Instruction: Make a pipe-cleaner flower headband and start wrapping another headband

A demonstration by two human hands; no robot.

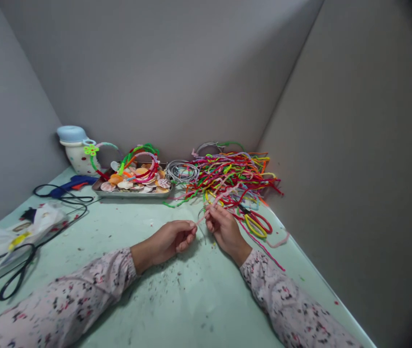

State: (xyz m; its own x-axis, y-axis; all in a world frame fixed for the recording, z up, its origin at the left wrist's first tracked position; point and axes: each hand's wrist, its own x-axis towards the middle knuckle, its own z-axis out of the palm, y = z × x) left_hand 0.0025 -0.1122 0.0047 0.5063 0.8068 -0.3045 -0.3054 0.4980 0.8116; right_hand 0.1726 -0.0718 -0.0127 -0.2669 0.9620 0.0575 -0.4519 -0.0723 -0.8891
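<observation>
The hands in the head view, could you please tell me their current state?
Left hand: closed, pinching a thin, pink, fuzzy craft stem.
Right hand: closed, pinching the same craft stem.

Handicraft workstation (177, 304) between grey walls (162, 87), indicated by heaped pipe cleaners (233, 176), scissors (262, 234), silver hoops (174, 175) and a tray (133, 195) of seashells (125, 185).

No text, label, brand, number or sign can be read anywhere in this view, neither on the spotted white container (80, 158) nor on the crumpled plastic (48, 217) at left.
</observation>
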